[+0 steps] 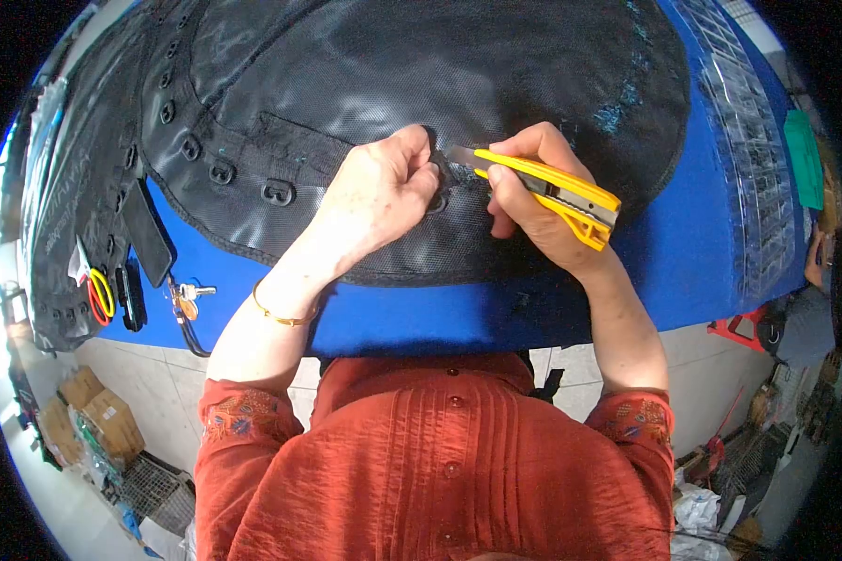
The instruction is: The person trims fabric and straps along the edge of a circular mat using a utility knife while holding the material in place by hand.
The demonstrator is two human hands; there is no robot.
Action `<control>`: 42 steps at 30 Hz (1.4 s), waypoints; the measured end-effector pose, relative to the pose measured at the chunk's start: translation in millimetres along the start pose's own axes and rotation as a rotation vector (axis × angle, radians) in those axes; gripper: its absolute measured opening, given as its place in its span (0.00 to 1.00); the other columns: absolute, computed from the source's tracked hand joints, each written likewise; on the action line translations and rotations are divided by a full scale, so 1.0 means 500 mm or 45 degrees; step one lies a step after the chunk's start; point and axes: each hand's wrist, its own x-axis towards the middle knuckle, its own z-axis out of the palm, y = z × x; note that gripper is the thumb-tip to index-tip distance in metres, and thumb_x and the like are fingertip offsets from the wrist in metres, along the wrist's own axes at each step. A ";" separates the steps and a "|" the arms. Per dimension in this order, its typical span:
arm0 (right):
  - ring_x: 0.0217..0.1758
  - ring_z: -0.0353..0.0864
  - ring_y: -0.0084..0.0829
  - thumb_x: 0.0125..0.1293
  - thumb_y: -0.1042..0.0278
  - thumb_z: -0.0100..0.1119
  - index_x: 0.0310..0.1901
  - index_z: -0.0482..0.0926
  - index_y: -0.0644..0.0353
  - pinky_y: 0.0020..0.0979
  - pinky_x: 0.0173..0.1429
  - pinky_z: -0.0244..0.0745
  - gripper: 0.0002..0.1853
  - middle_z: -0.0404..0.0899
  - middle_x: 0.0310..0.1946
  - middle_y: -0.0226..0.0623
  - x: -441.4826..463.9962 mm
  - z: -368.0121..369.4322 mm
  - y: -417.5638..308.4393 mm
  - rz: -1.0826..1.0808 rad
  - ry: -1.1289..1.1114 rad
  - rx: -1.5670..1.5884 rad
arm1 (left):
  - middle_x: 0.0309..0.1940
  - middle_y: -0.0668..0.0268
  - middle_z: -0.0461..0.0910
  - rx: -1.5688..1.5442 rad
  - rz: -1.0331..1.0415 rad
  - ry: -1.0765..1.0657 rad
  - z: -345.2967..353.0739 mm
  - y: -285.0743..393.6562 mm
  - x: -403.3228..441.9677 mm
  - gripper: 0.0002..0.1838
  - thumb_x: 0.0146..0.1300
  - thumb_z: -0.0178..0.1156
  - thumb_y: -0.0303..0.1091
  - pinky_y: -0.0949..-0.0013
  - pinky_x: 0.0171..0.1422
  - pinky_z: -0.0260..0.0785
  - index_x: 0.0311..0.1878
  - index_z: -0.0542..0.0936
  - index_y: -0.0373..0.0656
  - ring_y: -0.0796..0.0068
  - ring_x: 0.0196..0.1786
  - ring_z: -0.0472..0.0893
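My right hand (544, 194) is closed around a yellow utility knife (571, 192). Its extended blade points left, close to the fingertips of my left hand (376, 194). That hand is pinched on the black mesh fabric (374, 70) by a reinforced strip; the exact bit between the fingers is hidden. Just below the pinch, a black plastic loop (437, 203) shows in part. More such loops line the fabric's curved edge to the left, among them one plastic loop (277, 192) beside my left wrist. Blue threads (617, 103) lie on the fabric at the upper right.
On the blue table (393, 313), at the left, are a black phone (150, 234), red-and-yellow-handled scissors (99, 294) and keys (192, 297). Clear plastic sheeting (753, 178) covers the right side. Cardboard boxes (108, 421) stand on the floor at lower left.
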 end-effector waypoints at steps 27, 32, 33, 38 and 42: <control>0.21 0.78 0.15 0.70 0.65 0.62 0.45 0.75 0.55 0.22 0.27 0.76 0.08 0.81 0.28 0.27 -0.001 -0.003 0.004 -0.017 -0.012 -0.021 | 0.23 0.53 0.79 0.011 -0.014 -0.022 -0.002 0.003 0.000 0.07 0.64 0.59 0.30 0.57 0.37 0.74 0.33 0.74 0.38 0.53 0.29 0.83; 0.21 0.78 0.16 0.70 0.64 0.62 0.46 0.75 0.55 0.22 0.27 0.76 0.09 0.80 0.28 0.27 0.002 -0.012 0.001 -0.027 -0.045 -0.065 | 0.23 0.53 0.79 0.015 -0.012 -0.017 -0.001 0.000 0.000 0.07 0.64 0.59 0.30 0.57 0.37 0.74 0.33 0.74 0.38 0.52 0.29 0.83; 0.21 0.78 0.16 0.70 0.63 0.62 0.46 0.75 0.55 0.22 0.27 0.75 0.09 0.80 0.28 0.27 0.002 -0.015 0.001 -0.048 -0.060 -0.084 | 0.23 0.53 0.79 0.020 -0.019 -0.019 -0.002 0.001 0.000 0.07 0.64 0.59 0.30 0.57 0.37 0.74 0.33 0.74 0.38 0.52 0.29 0.83; 0.21 0.77 0.16 0.70 0.64 0.62 0.45 0.75 0.55 0.22 0.26 0.74 0.09 0.80 0.28 0.27 0.003 -0.026 0.006 -0.103 -0.116 -0.056 | 0.23 0.52 0.79 0.019 -0.016 -0.013 -0.001 -0.001 -0.001 0.07 0.64 0.59 0.31 0.57 0.37 0.73 0.33 0.74 0.38 0.52 0.29 0.83; 0.21 0.77 0.16 0.70 0.65 0.62 0.45 0.74 0.56 0.22 0.26 0.74 0.08 0.80 0.27 0.28 0.002 -0.030 -0.008 -0.026 -0.128 -0.076 | 0.22 0.52 0.78 -0.001 -0.007 -0.004 0.002 -0.006 0.000 0.07 0.64 0.59 0.30 0.57 0.36 0.72 0.33 0.73 0.38 0.52 0.28 0.83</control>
